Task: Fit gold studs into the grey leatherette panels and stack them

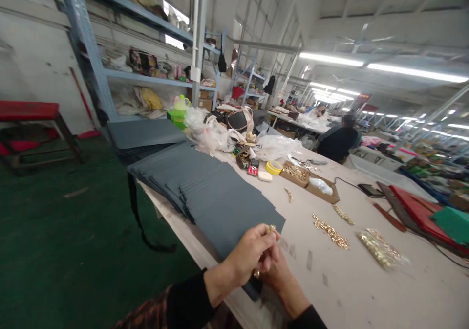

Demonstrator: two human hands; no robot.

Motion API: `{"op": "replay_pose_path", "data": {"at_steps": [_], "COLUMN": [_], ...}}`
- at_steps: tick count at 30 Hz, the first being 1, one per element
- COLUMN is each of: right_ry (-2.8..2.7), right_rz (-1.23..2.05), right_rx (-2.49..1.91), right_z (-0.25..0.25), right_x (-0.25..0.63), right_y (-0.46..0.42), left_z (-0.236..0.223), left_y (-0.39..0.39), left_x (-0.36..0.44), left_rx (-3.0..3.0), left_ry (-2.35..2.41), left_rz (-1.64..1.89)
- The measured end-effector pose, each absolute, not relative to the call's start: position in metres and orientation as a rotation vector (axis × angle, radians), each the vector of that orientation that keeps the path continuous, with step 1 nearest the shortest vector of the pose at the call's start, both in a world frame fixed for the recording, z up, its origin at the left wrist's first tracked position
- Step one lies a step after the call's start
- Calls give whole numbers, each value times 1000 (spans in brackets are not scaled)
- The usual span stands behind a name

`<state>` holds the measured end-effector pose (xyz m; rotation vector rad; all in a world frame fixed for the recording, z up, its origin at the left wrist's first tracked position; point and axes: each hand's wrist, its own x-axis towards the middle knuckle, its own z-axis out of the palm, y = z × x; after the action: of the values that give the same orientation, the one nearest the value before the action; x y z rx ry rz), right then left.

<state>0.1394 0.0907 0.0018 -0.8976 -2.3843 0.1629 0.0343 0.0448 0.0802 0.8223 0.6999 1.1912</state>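
My left hand (pixel 246 255) and my right hand (pixel 277 270) are pressed together over the near edge of the worktable (pixel 351 280). Both are closed in a pinch on a small gold metal piece (pixel 271 229) that shows above the fingertips; more gold shows below at the knuckles. The hands hover just over the near end of a long fanned row of dark grey sheets (pixel 216 197). To the right on the table lie loose gold chain pieces (pixel 330 232) and a clear bag of gold fittings (pixel 381 251).
Cardboard trays of gold hardware (pixel 296 173), a roll of yellow tape (pixel 274 167), a phone (pixel 252 167) and plastic bags (pixel 212 133) crowd the table's far end. Red and green sheets (pixel 432 216) lie at right. Another person (pixel 339 141) sits beyond. Blue shelving (pixel 146 75) stands at left.
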Motion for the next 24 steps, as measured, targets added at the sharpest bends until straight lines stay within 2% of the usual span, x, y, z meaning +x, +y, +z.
{"op": "replay_pose_path", "data": {"at_steps": [4,7,11,17,24], "right_ry": [-2649,-2639,-2223,-1686,-1460], "right_rz": [40,194,534,901,1051], "right_rx": [-987,-1239,-1401,-1230,-1205], "right_z": [28,43,50,55,52], "right_x": [182,212,224,196,182], "right_y": [62,39,7,-28,-28], "left_z": [62,54,53,57,39], "left_y": [1,-20,-32,-33,-31], "left_x": [9,3,9,18,21], "left_rx": [915,1051,1228,1796,2332], "left_ry": [785,871,955,1166,1283], "left_rz": [1106,1043,974,1007,1133]}}
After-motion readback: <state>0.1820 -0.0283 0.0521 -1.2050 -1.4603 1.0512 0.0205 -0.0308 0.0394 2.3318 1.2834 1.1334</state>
